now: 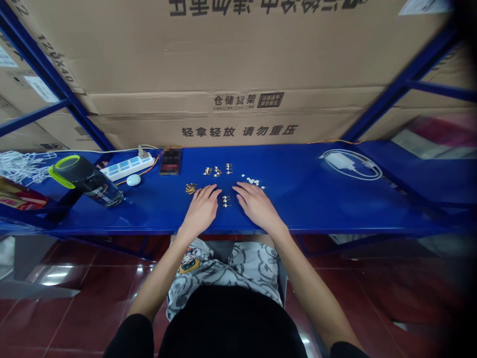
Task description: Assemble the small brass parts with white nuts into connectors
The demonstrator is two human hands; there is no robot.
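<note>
My left hand [203, 209] rests palm down on the blue shelf, fingers spread a little, holding nothing. Just beyond its fingertips lies a pile of small brass pieces [190, 188]. My right hand [256, 204] also lies flat with its fingers apart, below some small white pieces [253, 182]. Between the hands is a short column of brass-and-white parts [226, 201]. Farther back sit similar parts in a column [228, 168] and two loose clusters, one at the left [207, 171] and one beside it [217, 172].
On the left are a dark bottle [89, 181] lying tilted, a white power strip [128, 166], a round white object [133, 180] and a small dark box [170, 161]. A coiled white cable [352, 165] lies at the right. Cardboard [238, 59] stands behind the blue shelf [316, 204].
</note>
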